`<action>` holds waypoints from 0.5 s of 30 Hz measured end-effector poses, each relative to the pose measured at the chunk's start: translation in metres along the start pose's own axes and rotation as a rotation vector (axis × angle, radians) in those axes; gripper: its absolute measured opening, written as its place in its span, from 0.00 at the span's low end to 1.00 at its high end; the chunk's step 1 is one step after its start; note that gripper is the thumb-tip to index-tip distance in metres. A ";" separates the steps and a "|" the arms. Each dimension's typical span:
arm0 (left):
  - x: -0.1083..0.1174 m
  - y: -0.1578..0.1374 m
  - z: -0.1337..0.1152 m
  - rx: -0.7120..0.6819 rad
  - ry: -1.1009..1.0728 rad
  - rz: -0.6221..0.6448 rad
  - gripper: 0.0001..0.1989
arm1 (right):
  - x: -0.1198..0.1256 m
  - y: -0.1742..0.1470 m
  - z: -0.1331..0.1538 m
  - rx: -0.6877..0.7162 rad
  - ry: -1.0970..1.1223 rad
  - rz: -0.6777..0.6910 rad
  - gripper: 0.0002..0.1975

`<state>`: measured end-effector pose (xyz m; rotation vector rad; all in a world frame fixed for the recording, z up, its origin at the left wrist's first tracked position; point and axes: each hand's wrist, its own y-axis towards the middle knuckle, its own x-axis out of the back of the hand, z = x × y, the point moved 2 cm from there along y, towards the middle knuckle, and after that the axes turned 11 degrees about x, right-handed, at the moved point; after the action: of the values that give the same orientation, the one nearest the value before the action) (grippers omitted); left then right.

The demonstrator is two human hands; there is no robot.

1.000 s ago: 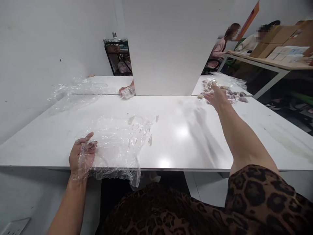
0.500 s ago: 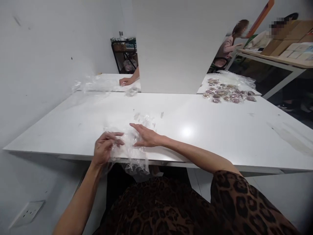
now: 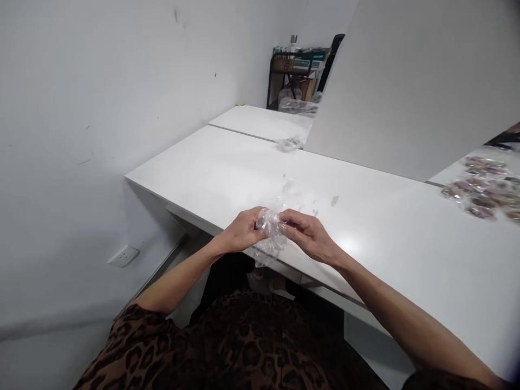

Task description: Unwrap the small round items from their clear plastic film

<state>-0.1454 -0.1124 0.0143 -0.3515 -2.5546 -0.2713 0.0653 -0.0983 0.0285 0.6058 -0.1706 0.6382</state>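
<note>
Both my hands hold a bunched sheet of clear plastic wrap (image 3: pixel 270 227) over the front edge of the white table (image 3: pixel 190 168). My left hand (image 3: pixel 244 230) grips it from the left, fingers curled round the crumpled part. From the right, my right hand (image 3: pixel 304 233) pinches it between thumb and fingers. A loose tail of the plastic hangs down below the hands. Whether anything is wrapped inside the bunch, I cannot tell.
Several small wrapped brownish-purple items (image 3: pixel 481 187) lie at the far right. A crumpled clear plastic piece (image 3: pixel 289 143) rests by the upright white panel (image 3: pixel 406 81). Behind stands a black shelf cart (image 3: pixel 290 70). A white wall (image 3: pixel 101 108) borders the left.
My view has swung left. My hands have come together, and the plastic that lay spread between them is now gathered into a bunch. The other person's hand behind the panel is out of view.
</note>
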 end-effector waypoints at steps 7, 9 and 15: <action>0.083 0.082 0.012 0.047 0.289 -0.482 0.16 | 0.044 -0.034 -0.045 -0.242 -0.008 -0.471 0.18; 0.123 0.131 0.022 0.191 0.228 -0.597 0.16 | 0.047 -0.039 -0.058 -0.307 0.022 -0.475 0.18; 0.206 0.299 0.058 0.203 0.019 -0.577 0.21 | 0.038 -0.042 -0.062 -0.440 0.079 -0.333 0.19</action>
<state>-0.2524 0.2248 0.1139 0.4705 -2.5811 -0.2166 0.1194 -0.0699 -0.0300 0.1756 -0.1272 0.2858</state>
